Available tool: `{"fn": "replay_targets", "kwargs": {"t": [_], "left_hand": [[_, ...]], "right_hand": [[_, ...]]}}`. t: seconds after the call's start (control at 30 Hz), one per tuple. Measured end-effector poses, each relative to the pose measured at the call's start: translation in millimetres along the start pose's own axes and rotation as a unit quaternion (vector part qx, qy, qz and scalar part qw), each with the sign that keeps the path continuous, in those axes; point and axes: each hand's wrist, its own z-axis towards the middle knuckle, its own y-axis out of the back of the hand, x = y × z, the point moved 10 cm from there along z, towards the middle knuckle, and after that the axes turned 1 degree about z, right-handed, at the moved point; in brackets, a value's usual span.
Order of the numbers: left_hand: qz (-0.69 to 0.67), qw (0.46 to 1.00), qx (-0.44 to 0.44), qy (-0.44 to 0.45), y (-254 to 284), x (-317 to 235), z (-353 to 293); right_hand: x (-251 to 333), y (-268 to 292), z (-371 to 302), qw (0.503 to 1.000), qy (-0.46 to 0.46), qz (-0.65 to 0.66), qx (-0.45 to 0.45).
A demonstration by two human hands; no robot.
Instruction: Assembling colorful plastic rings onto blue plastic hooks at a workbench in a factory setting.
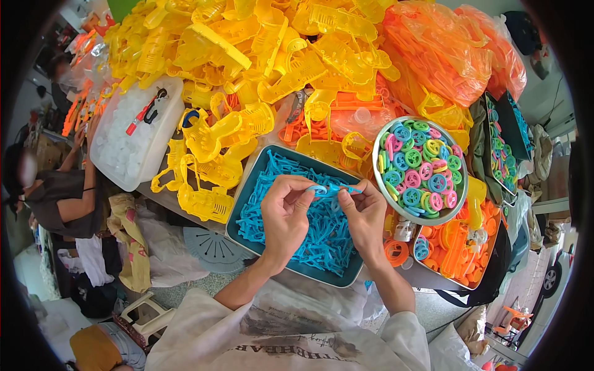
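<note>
Over a dark teal tray [247, 246], my two hands are raised close together. Between the thumb and fingers of my left hand [286, 213] is a small light-blue plastic wheel [320, 191]. My right hand [364, 216] pinches a slim blue plastic part [348, 188], its end meeting the wheel. Whether the two pieces are joined I cannot tell. Many similar slim blue parts [318, 250] fill the tray below. Just right of my right hand stands a round metal bowl [378, 162] of small wheels [426, 172] in pink, green, blue and yellow.
Yellow molded plastic shells [247, 55] are heaped across the back. A white bin [102, 145] of translucent pieces stands left. Orange bags [439, 49] lie at the back right, and a tray of orange parts [455, 250] near right. Another person [65, 191] sits at far left.
</note>
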Motion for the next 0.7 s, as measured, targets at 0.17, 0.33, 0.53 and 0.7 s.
{"fn": "replay_targets", "kwargs": {"t": [0.17, 0.33, 0.53, 0.7], "left_hand": [[-0.027, 0.998, 0.012, 0.05, 6.9, -1.6, 0.7], [0.076, 0.994, 0.074, 0.018, 17.0, -4.8, 2.1], [-0.012, 0.995, 0.096, 0.003, 7.6, -24.6, -1.5], [0.076, 0.993, 0.07, -0.063, 12.6, -33.7, -6.0]], "right_hand": [[22.6, -11.5, -4.3, 0.99, 0.093, -0.108, 0.021], [32.3, -17.2, -8.0, 0.978, 0.129, -0.158, 0.042], [30.2, -18.0, -6.8, 0.985, 0.136, -0.093, 0.059], [38.7, -25.4, -12.4, 0.974, 0.192, -0.075, 0.089]]}}
